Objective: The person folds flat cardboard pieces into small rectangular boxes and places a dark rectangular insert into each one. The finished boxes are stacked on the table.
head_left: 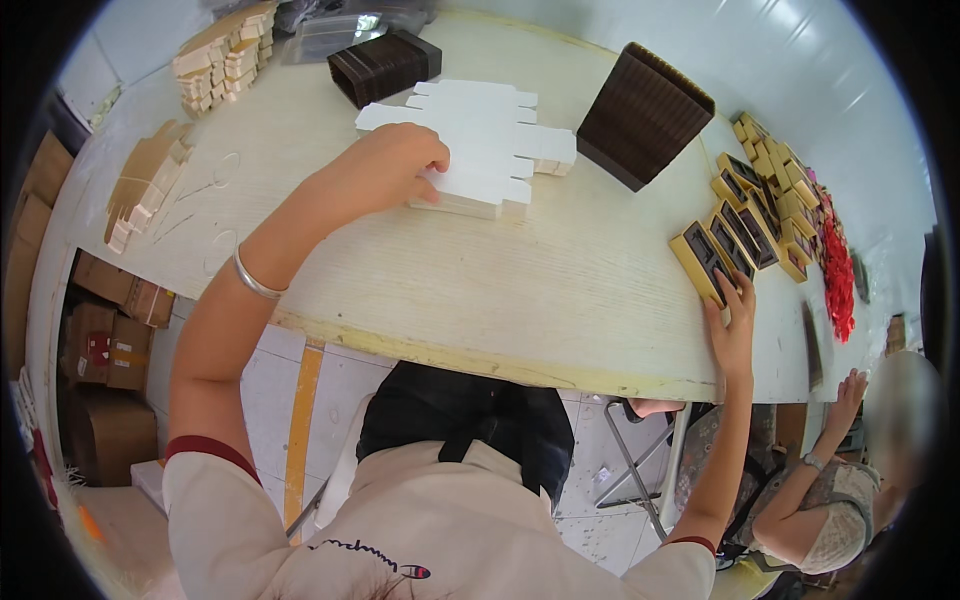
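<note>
From where I stand, the person's left hand (405, 165) is curled over the stack of white die-cut carton blanks (480, 125), thumb and forefinger visibly apart at the tips; whether they pinch the top sheet, I can't tell. The right hand (736, 315) has its fingertips at the near end of a gold box tray with a dark insert (698, 262), though I can't see whether they grip it. Working that left hand well would, I'd judge, mean parting one blank cleanly from the pile (those narrow tabs look easy to crease), with the right fingers keeping to the tray's rim.

Further out, a dark brown box sleeve (645, 115) rises behind the trays, and another brown sleeve (385, 68) lies beyond the blanks. More gold boxes crowd the table's right side, next to red shredded filler (836, 265).
</note>
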A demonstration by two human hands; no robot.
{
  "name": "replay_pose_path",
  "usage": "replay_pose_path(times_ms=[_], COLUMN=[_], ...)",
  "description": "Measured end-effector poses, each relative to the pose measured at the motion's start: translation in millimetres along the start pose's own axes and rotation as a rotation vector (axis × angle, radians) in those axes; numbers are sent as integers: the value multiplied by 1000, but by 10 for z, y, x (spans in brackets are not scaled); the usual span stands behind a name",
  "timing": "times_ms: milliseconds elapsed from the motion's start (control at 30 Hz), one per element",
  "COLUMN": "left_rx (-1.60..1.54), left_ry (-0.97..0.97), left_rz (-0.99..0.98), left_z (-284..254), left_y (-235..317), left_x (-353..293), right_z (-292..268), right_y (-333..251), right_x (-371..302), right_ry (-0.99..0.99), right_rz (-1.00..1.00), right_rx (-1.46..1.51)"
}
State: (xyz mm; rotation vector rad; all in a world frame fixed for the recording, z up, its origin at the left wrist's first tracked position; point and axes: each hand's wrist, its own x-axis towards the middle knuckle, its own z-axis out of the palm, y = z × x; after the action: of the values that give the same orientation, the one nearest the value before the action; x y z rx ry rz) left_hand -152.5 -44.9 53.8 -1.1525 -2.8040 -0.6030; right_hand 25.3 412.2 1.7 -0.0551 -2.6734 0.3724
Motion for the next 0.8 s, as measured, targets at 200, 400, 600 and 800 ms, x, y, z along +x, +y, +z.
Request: replay_pose_path(times_ms=[200,400,600,800], left_rx=[271,437,138,-364], left_ry=[-55,537,324,25], left_rz=[88,495,645,329], left_z=[-95,-119,623,627], left_y=[-15,394,1254,1220], left_x=[79,-293,-1143,-928], right_z=[13,-148,74,96], right_y=[-165,-757,-1732,-1598], right_x=[15,-178,-794,-986], right_ry=[82,265,259,174], right_rz=[-104,-246,-879,-276], right_rx=[-87,11,22,599])
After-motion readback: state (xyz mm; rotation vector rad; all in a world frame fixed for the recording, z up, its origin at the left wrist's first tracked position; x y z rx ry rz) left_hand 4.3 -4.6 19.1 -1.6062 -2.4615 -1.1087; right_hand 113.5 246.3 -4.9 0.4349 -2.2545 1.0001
